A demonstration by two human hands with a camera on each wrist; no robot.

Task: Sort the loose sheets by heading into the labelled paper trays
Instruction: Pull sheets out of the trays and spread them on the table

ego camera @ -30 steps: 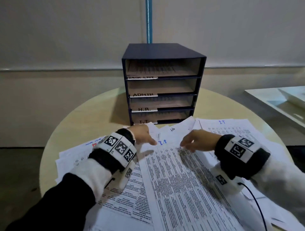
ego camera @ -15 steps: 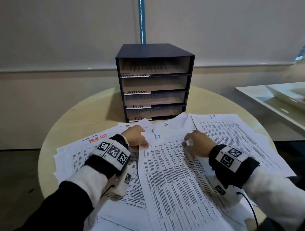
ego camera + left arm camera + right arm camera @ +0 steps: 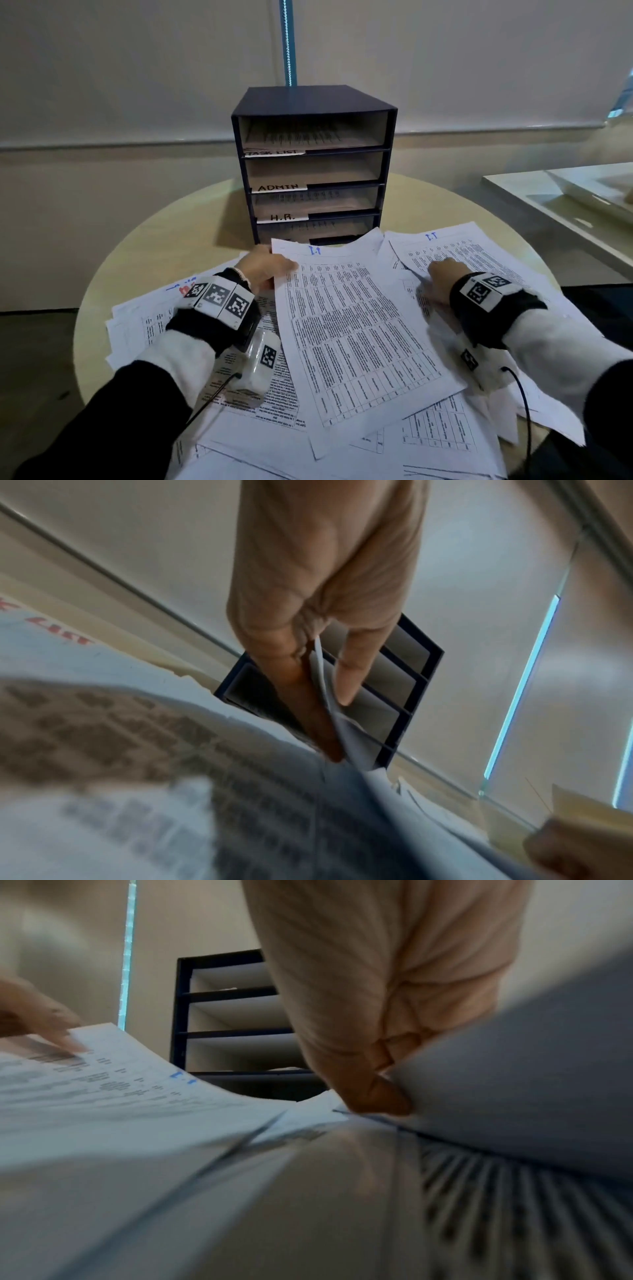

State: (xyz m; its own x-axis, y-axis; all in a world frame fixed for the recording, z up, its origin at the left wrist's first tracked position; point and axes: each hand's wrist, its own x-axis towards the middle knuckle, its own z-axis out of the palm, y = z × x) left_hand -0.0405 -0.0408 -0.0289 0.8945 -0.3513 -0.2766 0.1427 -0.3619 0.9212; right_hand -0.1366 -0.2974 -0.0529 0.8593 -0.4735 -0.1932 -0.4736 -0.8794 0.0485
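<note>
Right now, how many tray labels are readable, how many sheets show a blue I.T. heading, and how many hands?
Readable tray labels: 3 (TASK LIST, ADMIN, H.R.)
Blue I.T. sheets: 2 (held sheet, right sheet)
Hands: 2 (left hand, right hand)
Total: 7

A round pale wooden tabletop [image 3: 164,246] is standing before a beige wall [image 3: 120,68]; a white counter [image 3: 555,192] is sitting at right.

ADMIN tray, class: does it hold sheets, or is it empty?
Empty, as far as visible: the ADMIN tray shows only bare floor, unlike the TASK LIST tray above, where printed sheets lie.
</note>
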